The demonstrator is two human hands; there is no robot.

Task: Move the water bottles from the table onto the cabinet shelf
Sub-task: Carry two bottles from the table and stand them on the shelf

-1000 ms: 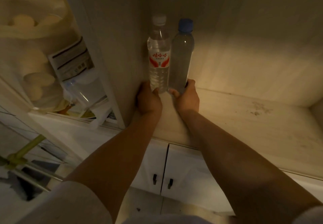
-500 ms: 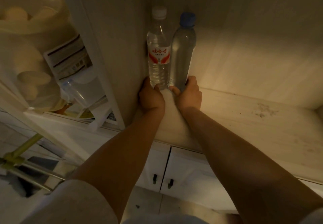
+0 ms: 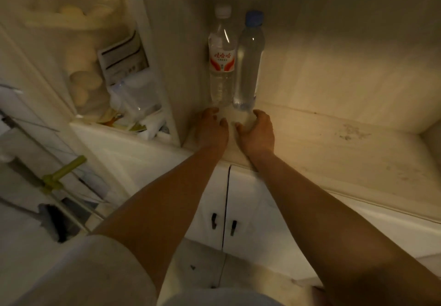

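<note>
Head view: both hands have come off the two bottles they gripped by the base half a second ago. The left hand and right hand now lie on the shelf just in front of them at frame centre, fingers loosely curled and holding nothing. The labelled bottle and blue-capped bottle stand free and upright, side by side and touching, in the shelf's back corner, upper centre. Their long axes run vertical, caps up. This pair looks delivered; whether others wait cannot be told.
</note>
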